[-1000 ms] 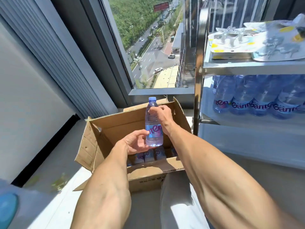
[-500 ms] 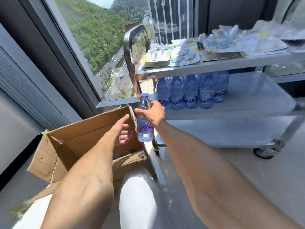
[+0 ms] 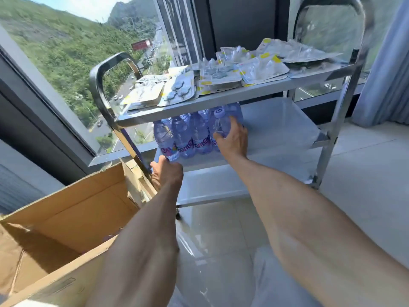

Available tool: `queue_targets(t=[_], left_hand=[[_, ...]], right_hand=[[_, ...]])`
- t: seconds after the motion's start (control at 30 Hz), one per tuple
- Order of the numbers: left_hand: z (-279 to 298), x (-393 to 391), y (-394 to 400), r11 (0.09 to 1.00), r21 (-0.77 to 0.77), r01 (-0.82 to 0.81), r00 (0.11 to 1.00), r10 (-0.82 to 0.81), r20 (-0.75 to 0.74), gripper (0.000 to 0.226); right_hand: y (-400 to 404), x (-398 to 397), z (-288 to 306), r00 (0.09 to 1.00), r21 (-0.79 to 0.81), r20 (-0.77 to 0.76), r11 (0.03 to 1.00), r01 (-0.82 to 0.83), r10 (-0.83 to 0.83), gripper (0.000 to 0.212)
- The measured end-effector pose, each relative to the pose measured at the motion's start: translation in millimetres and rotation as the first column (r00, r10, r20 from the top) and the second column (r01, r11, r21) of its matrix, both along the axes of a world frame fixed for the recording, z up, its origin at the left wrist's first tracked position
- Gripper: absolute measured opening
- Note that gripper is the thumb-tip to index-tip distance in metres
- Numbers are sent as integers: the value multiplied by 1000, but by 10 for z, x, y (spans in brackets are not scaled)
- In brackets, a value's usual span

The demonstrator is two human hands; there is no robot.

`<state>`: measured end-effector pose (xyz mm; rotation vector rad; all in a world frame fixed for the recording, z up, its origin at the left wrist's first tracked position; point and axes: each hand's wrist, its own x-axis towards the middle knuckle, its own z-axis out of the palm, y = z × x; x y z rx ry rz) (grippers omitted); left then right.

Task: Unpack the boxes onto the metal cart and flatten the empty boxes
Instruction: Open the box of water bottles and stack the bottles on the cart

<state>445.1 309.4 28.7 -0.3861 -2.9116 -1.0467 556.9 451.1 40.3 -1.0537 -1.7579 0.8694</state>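
Right hand (image 3: 232, 140) now reached in under the top shelf of the metal cart (image 3: 221, 100), grip wrapped round a water bottle (image 3: 221, 127) and setting it at the right end of the row of bottles (image 3: 183, 138) on the middle shelf — half a second ago carried in mid-air, level with the cardboard box's rim, short of the cart. Bottle upright, touching its neighbour in the row; whether its base rests on the shelf cannot be told behind the hand. Left hand (image 3: 167, 173) moved out of the cardboard box (image 3: 73, 209) to the near left corner of the cart, fingers curled at the shelf edge beside the post; whether that grip actually clasps the metal cannot be told. Earlier, relaxed fingers hung just inside the box.

Box open on the floor at lower left, flaps up, contents in shadow. Blister packs (image 3: 177, 91) spread across the cart's top shelf — same as before. View swung right and closer: cart now central, window (image 3: 66, 52) and green hillside at upper left, pale curtain (image 3: 389, 63) at right edge.
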Motion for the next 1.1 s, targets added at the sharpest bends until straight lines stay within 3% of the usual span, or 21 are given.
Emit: queue_targets(t=[0.13,0.27,0.4,0.53,0.8,0.9,1.0,1.1], left_hand=[[-123,10,261,991,-41,126,992,-126,17,37],[-241,-107,442,985,-116,130,992,-129,13,49],[-370,-265,559,977,-157,146,983,-126,130,65],[-501,-310,540,974,-183,136,982,-108,156,53],[-656,-374,374,963,-254,89,988,-52,148,52],[-672,-451,289,959,-266,101,991,-73,112,51],[-618,-512,161,963,-254,93,995,-83,50,45],[-469,-622,-66,952,-304,-47,996,20,-91,37]], right_hand=[[409,232,-106,999,-18,-29,999,44,-44,59],[688,222,-215,998,-49,-47,998,44,-46,63],[810,12,-251,996,-62,-84,998,11,-16,57],[899,-138,-291,996,-59,-60,995,-77,73,63],[1011,-296,-325,997,-41,-66,998,-47,44,55],[1008,-276,-354,997,-25,-60,999,-43,42,67],[881,-191,-468,988,-156,21,975,157,-156,87],[431,-158,-621,949,-204,-15,930,306,-316,56]])
